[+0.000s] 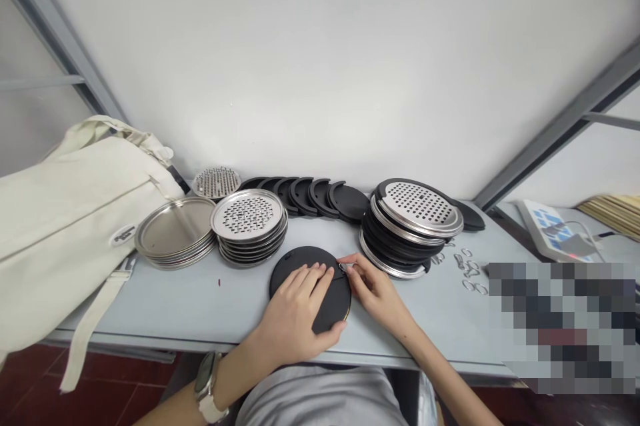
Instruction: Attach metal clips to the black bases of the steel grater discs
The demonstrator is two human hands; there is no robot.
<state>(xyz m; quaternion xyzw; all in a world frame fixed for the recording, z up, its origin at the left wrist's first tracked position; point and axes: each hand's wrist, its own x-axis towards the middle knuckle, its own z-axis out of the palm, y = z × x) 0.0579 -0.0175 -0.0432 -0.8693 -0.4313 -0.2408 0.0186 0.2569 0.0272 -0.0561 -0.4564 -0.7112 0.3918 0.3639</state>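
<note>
A round black disc [309, 258] lies on the table's front half. My left hand [301, 309] rests flat over it, fingers stretched out and the thumb at the disc's lower right edge. At the upper right rim, my right hand [373, 286] pinches a small metal ring [343, 267] between thumb and fingers. The ring touches the disc's edge; whether it passes through the disc is hidden. Loose metal rings [469, 270] lie farther right. Just behind my right hand stands a tall stack of black and silver discs, topped by a perforated metal grater plate [421, 203].
Silver round plates [175, 229] and grater plates [249, 216] stand stacked at left, with another grater plate [217, 183] behind. Black discs [347, 201] overlap along the wall. A cream bag [75, 213] occupies the left end. At right are a white box [547, 229] and a pixelated area.
</note>
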